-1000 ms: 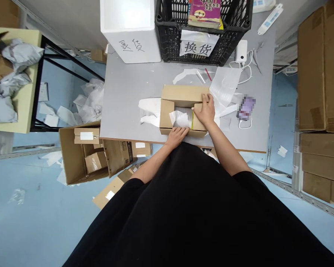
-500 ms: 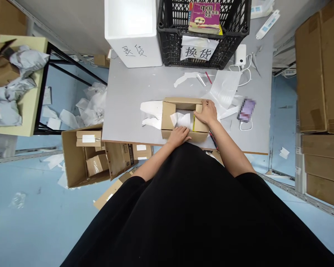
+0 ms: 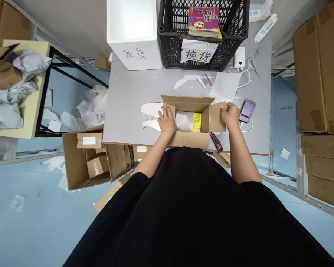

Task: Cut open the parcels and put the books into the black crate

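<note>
An open cardboard box (image 3: 191, 139) sits near the front edge of the grey table. Inside it lie white paper (image 3: 183, 121) and a small yellow box (image 3: 197, 122). My left hand (image 3: 167, 121) rests on the box's left end flap with its fingers spread. At the other end, my right hand (image 3: 230, 114) pinches the outer edge of the right end flap (image 3: 217, 117), which is folded outward. A red and black box cutter (image 3: 216, 142) lies beside the box's front right corner. White torn wrapping (image 3: 150, 111) lies to the left of the box.
A white foam bin (image 3: 143, 55) and a black crate (image 3: 192, 63) holding books (image 3: 203, 21) stand at the back. A phone (image 3: 247, 111) on a cable lies at right. A large carton (image 3: 68, 159) with smaller boxes stands left of the table.
My left hand moved from the front side to the left flap. My right hand moved outward, swinging the right flap open. The yellow box and the box cutter show more fully.
</note>
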The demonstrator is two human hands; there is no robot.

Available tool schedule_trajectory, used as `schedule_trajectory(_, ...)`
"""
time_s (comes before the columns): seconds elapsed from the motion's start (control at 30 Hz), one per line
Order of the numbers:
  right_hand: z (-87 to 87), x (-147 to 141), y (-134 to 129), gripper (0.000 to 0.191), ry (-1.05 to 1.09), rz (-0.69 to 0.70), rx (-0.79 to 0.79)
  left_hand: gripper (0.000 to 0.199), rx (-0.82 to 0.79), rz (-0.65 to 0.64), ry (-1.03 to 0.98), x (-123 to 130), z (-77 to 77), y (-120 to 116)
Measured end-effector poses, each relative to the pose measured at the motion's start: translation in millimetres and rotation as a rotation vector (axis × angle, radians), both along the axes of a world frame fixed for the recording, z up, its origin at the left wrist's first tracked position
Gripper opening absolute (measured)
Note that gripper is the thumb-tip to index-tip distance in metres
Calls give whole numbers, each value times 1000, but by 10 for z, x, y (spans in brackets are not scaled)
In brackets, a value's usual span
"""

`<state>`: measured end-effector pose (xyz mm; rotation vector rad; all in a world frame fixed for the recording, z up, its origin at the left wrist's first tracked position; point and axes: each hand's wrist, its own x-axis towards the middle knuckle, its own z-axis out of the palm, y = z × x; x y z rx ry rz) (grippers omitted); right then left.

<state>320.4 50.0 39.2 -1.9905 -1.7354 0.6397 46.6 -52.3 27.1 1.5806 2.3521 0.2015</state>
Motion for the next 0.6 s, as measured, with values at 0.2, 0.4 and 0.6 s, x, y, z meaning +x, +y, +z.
schedule_trajectory(0.2,-303,174,10,13,351,-204,-159,56,176,132,-277,-212,218,-136)
schedule_trajectory(0.4,-561,89,-86,15,660,-352,-240,23,221,497,-742,-1057,-28,-279)
schedule_trajectory(0.6,-843,-219,-230,26,844,-306,-325,30,66,600,-1423,-1051,-695,-274)
